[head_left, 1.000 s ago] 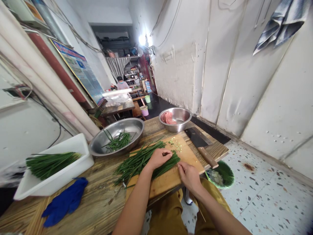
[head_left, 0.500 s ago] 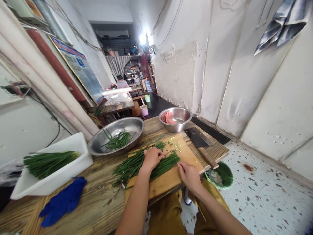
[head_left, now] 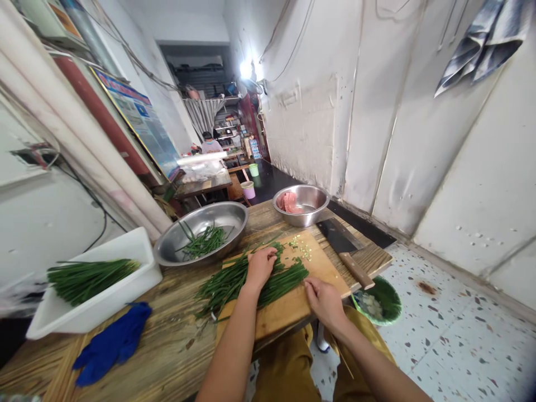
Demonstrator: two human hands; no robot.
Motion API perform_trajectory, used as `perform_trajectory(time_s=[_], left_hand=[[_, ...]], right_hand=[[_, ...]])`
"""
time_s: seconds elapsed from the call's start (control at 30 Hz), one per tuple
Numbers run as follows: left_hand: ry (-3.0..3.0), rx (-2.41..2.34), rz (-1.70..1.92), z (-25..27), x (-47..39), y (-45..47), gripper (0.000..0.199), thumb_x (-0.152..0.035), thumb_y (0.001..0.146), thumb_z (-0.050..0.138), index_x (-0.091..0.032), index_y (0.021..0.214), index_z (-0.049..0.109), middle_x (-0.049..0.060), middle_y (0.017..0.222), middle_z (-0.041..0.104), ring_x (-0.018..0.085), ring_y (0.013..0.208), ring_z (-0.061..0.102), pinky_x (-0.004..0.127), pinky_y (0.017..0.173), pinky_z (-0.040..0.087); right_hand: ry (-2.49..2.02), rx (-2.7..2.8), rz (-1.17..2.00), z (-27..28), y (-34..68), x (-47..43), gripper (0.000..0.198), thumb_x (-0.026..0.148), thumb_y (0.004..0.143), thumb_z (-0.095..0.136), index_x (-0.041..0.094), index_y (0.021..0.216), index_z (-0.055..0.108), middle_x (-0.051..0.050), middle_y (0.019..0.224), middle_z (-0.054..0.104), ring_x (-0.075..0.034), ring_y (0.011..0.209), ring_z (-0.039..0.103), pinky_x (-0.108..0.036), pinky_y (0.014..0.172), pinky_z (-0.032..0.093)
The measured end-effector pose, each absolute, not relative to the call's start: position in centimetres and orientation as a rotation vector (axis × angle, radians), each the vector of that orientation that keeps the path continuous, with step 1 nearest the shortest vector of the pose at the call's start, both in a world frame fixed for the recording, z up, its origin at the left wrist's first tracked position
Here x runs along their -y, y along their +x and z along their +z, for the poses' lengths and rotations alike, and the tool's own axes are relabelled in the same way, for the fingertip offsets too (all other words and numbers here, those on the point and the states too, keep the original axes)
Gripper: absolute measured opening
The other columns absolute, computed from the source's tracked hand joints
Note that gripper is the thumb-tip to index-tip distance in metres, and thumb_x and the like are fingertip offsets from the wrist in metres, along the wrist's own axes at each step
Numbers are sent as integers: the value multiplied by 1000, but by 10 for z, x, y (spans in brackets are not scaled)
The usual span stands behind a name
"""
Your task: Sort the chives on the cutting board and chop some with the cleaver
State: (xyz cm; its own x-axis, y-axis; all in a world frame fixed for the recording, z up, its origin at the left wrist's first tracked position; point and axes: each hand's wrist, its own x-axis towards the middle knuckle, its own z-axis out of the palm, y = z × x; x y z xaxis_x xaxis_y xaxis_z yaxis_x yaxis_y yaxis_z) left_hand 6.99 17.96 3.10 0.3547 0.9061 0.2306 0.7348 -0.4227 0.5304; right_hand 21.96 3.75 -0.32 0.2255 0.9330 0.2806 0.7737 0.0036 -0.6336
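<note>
Dark green garlic chives (head_left: pixel 283 283) lie in a loose bunch across a wooden cutting board (head_left: pixel 320 262), their left ends reaching past its edge. My left hand (head_left: pixel 261 269) is over the middle of the bunch, fingers curled down around some of the stalks. At the right end of the chives, by the board's front edge, is my right hand (head_left: pixel 323 297). Its fingers are pinched together; what is between them, if anything, is too small to make out. Small chopped pieces (head_left: pixel 302 247) are scattered at the board's back. A cleaver (head_left: pixel 340 239) rests right of the board.
Behind the board stand a steel basin (head_left: pixel 240 223) with chives and a smaller steel bowl (head_left: pixel 310 216) with pink meat. A white tub (head_left: pixel 144 251) of chives and a blue glove (head_left: pixel 113 343) are at left. A green basket (head_left: pixel 391 301) sits below right. A person (head_left: pixel 210 144) is far back.
My left hand has shifted slightly, its fingers drawn in a little more over the chives. The right hand stays almost where it was. The view has turned slightly left.
</note>
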Motion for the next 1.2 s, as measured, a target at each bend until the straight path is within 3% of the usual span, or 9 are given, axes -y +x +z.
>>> perform_trajectory(time_s=[0.13,0.27,0.6,0.8,1.07,1.2], left_hand=[[2410,-1344,806,31,-179,67,18,-12,73,53,-22,82,67,2,90,62,17,84,55,33,82,33],[2490,-1278,678,31,-177,67,29,-6,71,47,-23,78,69,3,85,59,19,92,52,35,83,32],[2493,-1404,384,35,-174,62,9,-25,71,62,-24,75,70,5,89,61,24,97,48,37,81,29],[2432,-1440,330,36,-173,63,7,-25,70,65,-24,76,69,4,91,62,24,98,49,36,80,29],[2345,-1457,460,35,-174,62,5,-25,69,64,-22,73,66,2,92,64,22,96,52,34,78,32],[2259,-1438,512,34,-176,64,12,-28,72,59,-21,79,66,2,86,67,18,84,57,32,77,35]], right_hand=[[-1787,1579,294,-5,220,-38,30,22,88,38,20,91,68,-4,84,72,-17,77,66,-21,68,44],[-1782,1575,297,-7,220,-38,30,23,88,38,20,91,67,-4,83,72,-17,77,66,-21,68,44],[-1781,1575,307,-7,221,-40,30,23,88,38,20,91,67,-4,82,72,-17,76,66,-21,68,44],[-1795,1571,301,-8,221,-39,30,24,88,38,20,90,68,-5,82,72,-18,75,67,-22,66,44],[-1791,1571,295,-7,220,-38,30,23,88,38,20,92,67,-4,83,72,-17,77,66,-21,69,44],[-1792,1572,296,-7,220,-38,30,23,88,38,20,92,67,-4,82,72,-17,76,66,-21,68,44]])
